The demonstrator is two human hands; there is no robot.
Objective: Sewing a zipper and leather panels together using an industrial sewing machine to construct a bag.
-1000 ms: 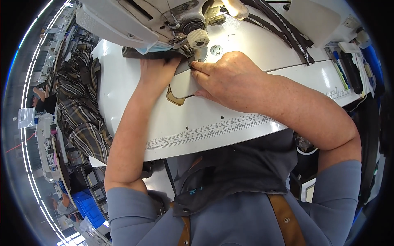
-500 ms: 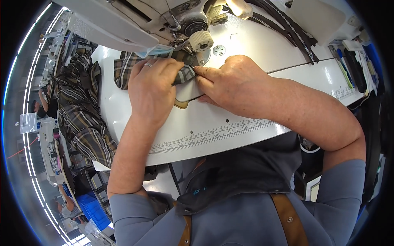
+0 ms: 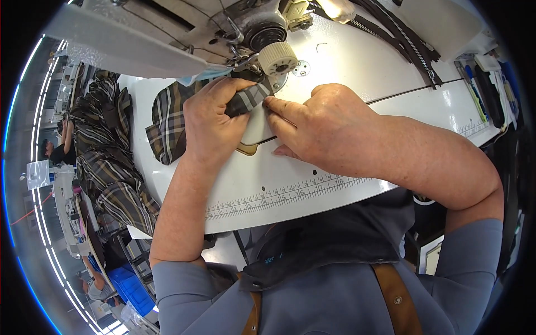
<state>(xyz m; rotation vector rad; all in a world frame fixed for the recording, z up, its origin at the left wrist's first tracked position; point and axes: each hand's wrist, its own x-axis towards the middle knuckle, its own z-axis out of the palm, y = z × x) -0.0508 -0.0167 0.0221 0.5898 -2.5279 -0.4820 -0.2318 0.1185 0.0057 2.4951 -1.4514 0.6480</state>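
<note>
Under the sewing machine head (image 3: 151, 39) lies plaid fabric (image 3: 167, 128), brown with pale stripes, spread leftward on the white table. My left hand (image 3: 215, 123) is closed on it, thumb and fingers at its folded strip just left of the needle area. My right hand (image 3: 315, 125) has its fingers pressed together, index fingertip on that strip's right end, just below the round metal plate. A cream dial (image 3: 277, 58) sits above. The needle itself is hard to make out.
Plaid cloth (image 3: 106, 156) is heaped along the table's left side. Dark zippers (image 3: 413, 53) lie back right, beside pens and tools (image 3: 480, 95). A ruler scale (image 3: 285, 195) runs along the front edge (image 3: 312, 212). Co-workers (image 3: 58, 148) sit far left, near a blue crate (image 3: 125, 287).
More plaid fabric now shows left of the machine. My left hand has come out from beneath the head, toward me, fingers bent on the fabric. My right hand sits slightly lower in view.
</note>
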